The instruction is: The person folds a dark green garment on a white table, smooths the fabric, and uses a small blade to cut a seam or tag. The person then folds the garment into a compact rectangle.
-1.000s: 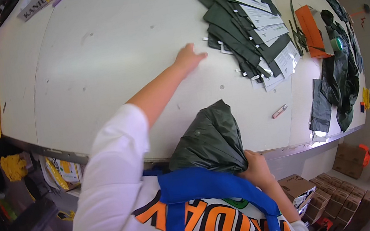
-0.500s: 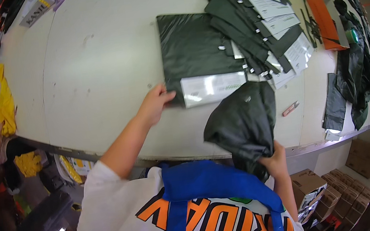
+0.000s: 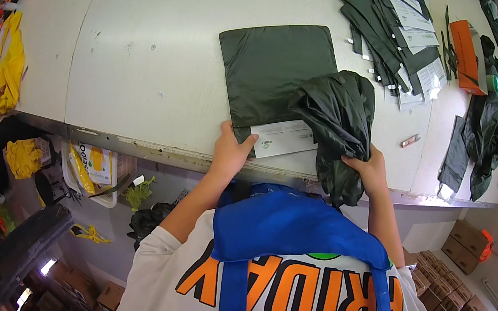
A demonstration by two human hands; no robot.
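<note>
Left hand [image 3: 230,151] rests at the near edge of the white table [image 3: 140,62], fingers curled and thumb laid on the lower left corner of a flat dark green mailer bag [image 3: 278,72], pinching that corner where a white label flap [image 3: 283,137] runs along the bag's near end. Right hand [image 3: 366,167] is closed in a fist around a crumpled dark green garment [image 3: 339,124], gripping it from below so that the bunched cloth rises above the knuckles and drapes over the mailer bag's lower right corner and the end of the label flap. The mailer bag lies flat between the two hands, its far end pointing away from the person. Just beyond the garment, to the right, a fanned row of more dark bags with white labels [image 3: 392,21] lies on the table, and an orange packet [image 3: 465,55] sits past them.
</note>
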